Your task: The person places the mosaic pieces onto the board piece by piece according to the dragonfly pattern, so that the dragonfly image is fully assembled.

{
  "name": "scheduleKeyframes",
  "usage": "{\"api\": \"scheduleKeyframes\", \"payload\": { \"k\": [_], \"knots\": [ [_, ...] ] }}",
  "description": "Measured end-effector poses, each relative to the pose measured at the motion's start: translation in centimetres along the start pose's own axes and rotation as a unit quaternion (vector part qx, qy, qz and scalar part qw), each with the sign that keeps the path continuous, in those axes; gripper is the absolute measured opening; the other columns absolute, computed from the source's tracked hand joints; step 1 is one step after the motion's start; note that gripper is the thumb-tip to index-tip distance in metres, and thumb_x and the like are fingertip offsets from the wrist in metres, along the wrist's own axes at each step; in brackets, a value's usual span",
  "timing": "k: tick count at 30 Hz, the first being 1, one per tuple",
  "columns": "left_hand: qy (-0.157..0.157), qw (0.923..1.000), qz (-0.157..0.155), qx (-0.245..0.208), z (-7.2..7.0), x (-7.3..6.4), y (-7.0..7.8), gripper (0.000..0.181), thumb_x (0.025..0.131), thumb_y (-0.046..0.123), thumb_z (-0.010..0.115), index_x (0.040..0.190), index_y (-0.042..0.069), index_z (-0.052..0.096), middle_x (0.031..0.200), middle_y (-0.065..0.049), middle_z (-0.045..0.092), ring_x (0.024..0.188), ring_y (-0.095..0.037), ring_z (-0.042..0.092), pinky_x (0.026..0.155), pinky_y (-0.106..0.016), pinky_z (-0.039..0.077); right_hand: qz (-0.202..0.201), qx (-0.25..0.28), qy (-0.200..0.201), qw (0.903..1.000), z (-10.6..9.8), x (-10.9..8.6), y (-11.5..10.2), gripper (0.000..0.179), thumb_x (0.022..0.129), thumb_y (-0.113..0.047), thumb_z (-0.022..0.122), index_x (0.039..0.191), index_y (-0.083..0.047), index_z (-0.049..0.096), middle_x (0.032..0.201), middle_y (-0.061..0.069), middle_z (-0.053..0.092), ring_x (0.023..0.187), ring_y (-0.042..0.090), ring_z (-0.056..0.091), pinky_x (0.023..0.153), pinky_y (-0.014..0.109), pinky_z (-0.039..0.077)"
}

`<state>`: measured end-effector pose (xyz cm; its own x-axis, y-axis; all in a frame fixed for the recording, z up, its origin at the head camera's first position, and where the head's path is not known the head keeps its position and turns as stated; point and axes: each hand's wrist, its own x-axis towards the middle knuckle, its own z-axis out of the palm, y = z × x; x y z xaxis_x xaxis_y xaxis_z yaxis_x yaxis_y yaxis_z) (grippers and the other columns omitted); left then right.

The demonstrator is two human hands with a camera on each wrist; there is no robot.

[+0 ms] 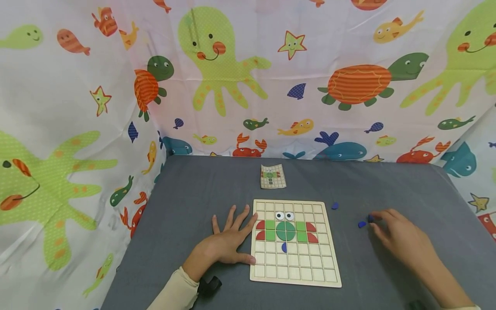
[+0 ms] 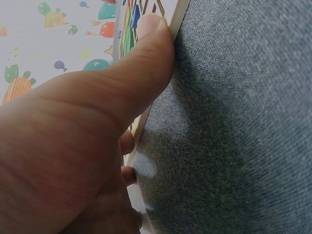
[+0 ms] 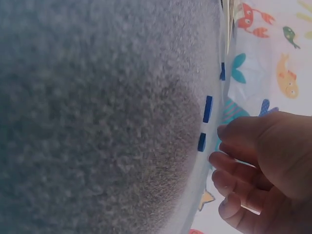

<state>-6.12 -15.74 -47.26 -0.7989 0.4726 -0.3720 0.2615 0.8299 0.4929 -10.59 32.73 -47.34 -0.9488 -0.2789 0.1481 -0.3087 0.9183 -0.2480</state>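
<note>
My left hand [image 1: 228,245] rests with spread fingers at the left edge of a wooden grid board [image 1: 294,273]. Its thumb [image 2: 151,29] presses on the board's rim. Lying on the board are a green circle [image 1: 285,231] of quarter pieces, light green squares, red quarter pieces, two eye pieces and one blue quarter-round piece [image 1: 284,247]. To the right, my right hand [image 1: 403,239] reaches low over the table, fingers loosely bent, fingertips right beside a small blue piece [image 1: 370,218]. In the right wrist view a gap shows between the fingers and the blue pieces [image 3: 208,109].
A second blue piece [image 1: 362,224] lies just left of the right fingertips, and another blue piece [image 1: 335,206] is near the board's upper right corner. Behind the board lies a small pattern card [image 1: 273,177]. A sea-animal curtain [image 1: 248,129] borders the grey table [image 1: 201,185].
</note>
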Motion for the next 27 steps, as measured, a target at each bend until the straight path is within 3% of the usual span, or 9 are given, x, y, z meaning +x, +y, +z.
{"api": "scheduleKeyframes", "payload": {
  "k": [20, 27],
  "knots": [
    [-0.004, 0.9999, -0.009, 0.01, -0.6, -0.4, 0.7, 0.119, 0.087, 0.065, 0.078, 0.173, 0.027, 0.006, 0.179, -0.005, -0.009, 0.16, -0.042, -0.02, 0.111, -0.085, -0.013, 0.009, -0.001, -0.02, 0.9998, 0.8, 1.4, 1.2, 0.03, 0.089, -0.021, 0.085, 0.112, -0.004, 0.076, 0.101, 0.012, 0.066, 0.078, 0.034, 0.069, 0.057, 0.055, 0.055],
    [-0.001, 0.9999, -0.007, 0.009, -0.5, -0.4, 0.7, 0.119, 0.086, 0.065, 0.079, 0.173, 0.027, 0.007, 0.179, -0.006, -0.008, 0.16, -0.043, -0.019, 0.11, -0.086, -0.013, 0.03, 0.014, -0.064, 0.9974, 0.6, 2.0, 1.5, 0.033, 0.088, -0.029, 0.085, 0.107, -0.004, 0.072, 0.101, 0.011, 0.066, 0.082, 0.03, 0.068, 0.063, 0.055, 0.055]
  ]
}}
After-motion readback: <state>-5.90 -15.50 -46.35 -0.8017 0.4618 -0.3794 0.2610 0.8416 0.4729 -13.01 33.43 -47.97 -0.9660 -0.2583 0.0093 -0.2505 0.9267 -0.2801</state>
